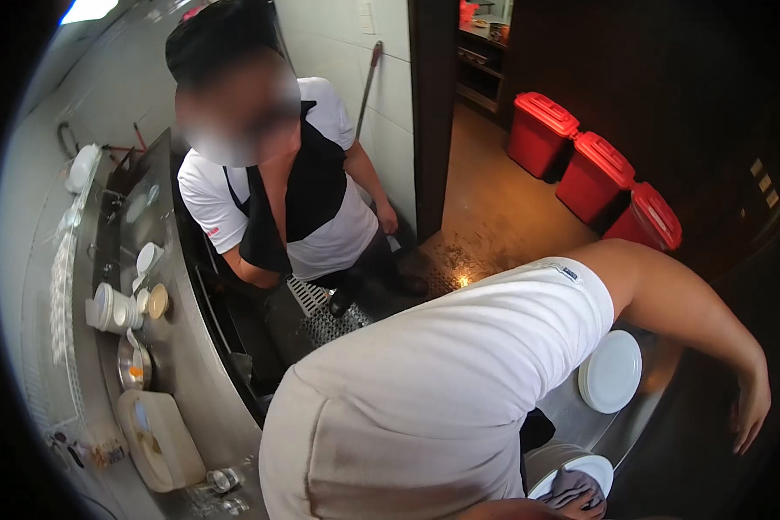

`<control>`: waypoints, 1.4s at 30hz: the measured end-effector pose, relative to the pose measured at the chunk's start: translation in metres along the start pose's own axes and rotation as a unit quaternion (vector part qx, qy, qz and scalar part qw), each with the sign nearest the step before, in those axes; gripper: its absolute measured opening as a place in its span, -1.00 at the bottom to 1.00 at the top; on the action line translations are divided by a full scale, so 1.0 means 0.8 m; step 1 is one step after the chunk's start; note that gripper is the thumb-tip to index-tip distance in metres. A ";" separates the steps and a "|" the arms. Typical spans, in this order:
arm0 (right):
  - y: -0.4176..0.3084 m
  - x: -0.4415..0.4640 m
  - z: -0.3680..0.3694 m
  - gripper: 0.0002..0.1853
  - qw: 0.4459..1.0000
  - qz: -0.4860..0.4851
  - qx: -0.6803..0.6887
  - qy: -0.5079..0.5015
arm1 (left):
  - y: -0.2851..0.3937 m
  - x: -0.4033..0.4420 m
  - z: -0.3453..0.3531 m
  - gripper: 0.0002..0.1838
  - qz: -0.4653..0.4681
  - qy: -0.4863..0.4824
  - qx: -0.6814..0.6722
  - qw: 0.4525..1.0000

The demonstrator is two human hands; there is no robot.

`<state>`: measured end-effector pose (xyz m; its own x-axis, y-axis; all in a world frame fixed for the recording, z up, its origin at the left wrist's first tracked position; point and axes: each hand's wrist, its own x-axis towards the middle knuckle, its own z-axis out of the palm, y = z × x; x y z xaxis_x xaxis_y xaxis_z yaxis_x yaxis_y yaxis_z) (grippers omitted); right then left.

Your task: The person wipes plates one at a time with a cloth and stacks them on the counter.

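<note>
Cloth [567, 486] under the right hand [586, 503] probably cushioned the plates [600, 470], grip unclear; the left hand's [753, 403] fingers hung slightly apart.

A stainless-steel counter [201, 394] is holding stacked white dishes [111, 308], a metal bowl [135, 368], a rectangular tub [182, 438] and clear glasses [224, 480]; another metal worktop [572, 425] is bearing stacked round white plates [611, 371]; the floor [485, 186] is supporting three red lidded bins [542, 134]

3 red lidded bins [594, 178] on floor [485, 186], co-worker [321, 195] stands nr steel counter [186, 347] w/ tub [182, 438].
</note>
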<state>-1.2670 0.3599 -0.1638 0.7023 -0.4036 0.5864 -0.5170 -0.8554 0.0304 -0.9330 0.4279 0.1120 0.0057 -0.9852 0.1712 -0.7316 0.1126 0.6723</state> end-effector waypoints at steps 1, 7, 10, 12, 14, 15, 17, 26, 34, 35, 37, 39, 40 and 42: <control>-0.006 -0.001 -0.006 -0.38 0.999 -0.025 -0.001 0.046 | -0.002 0.001 0.001 -0.49 0.005 0.005 -0.002 1.000; 0.023 -0.068 -0.043 -0.41 0.999 -0.009 0.039 -0.008 | 0.030 -0.067 0.074 -0.60 -0.036 0.024 -0.038 0.998; 0.051 -0.079 -0.009 -0.40 0.994 -0.029 0.078 -0.065 | 0.006 -0.132 0.119 -0.65 -0.047 0.051 -0.136 0.988; 0.069 -0.105 0.008 -0.38 0.989 -0.030 0.105 -0.102 | -0.044 -0.180 0.190 -0.70 -0.090 0.060 -0.234 0.966; 0.068 -0.112 0.011 -0.34 0.977 -0.046 0.156 -0.136 | -0.096 -0.203 0.242 -0.72 -0.090 0.075 -0.287 0.951; 0.057 -0.116 -0.002 -0.35 0.964 -0.048 0.208 -0.159 | -0.115 -0.216 0.266 -0.73 -0.112 0.077 -0.301 0.944; 0.024 -0.117 -0.044 -0.39 0.940 -0.049 0.272 -0.198 | -0.108 -0.256 0.282 -0.71 -0.158 0.093 -0.294 0.938; -0.007 -0.106 -0.078 -0.42 0.952 -0.026 0.279 -0.120 | -0.132 -0.314 0.211 -0.64 -0.150 0.119 -0.250 0.949; -0.026 -0.019 -0.052 -0.36 0.935 0.012 0.246 -0.256 | 0.019 -0.151 0.096 -0.41 0.069 0.123 -0.070 0.987; -0.019 -0.010 -0.057 -0.33 0.911 0.009 0.307 -0.276 | 0.011 -0.145 0.098 -0.41 0.062 0.130 -0.071 0.987; -0.024 -0.012 -0.078 -0.20 0.898 -0.013 0.322 -0.301 | 0.007 -0.135 0.096 -0.42 0.067 0.128 -0.053 0.988; -0.031 -0.045 -0.071 -0.19 0.932 -0.003 0.246 -0.268 | -0.026 -0.153 0.112 -0.46 0.041 0.123 -0.056 0.990; -0.039 -0.055 -0.074 -0.21 0.943 0.007 0.222 -0.249 | -0.052 -0.165 0.128 -0.49 0.032 0.146 -0.052 0.987; -0.041 -0.058 -0.089 -0.33 0.943 0.043 0.219 -0.247 | -0.105 -0.212 0.150 -0.55 -0.063 0.131 -0.097 0.985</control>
<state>-1.3176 0.4294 -0.1347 0.8654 -0.4869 0.1187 -0.4068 -0.8208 -0.4010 -0.9544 0.5701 -0.0595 0.2825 -0.9284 0.2415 -0.5703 0.0399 0.8205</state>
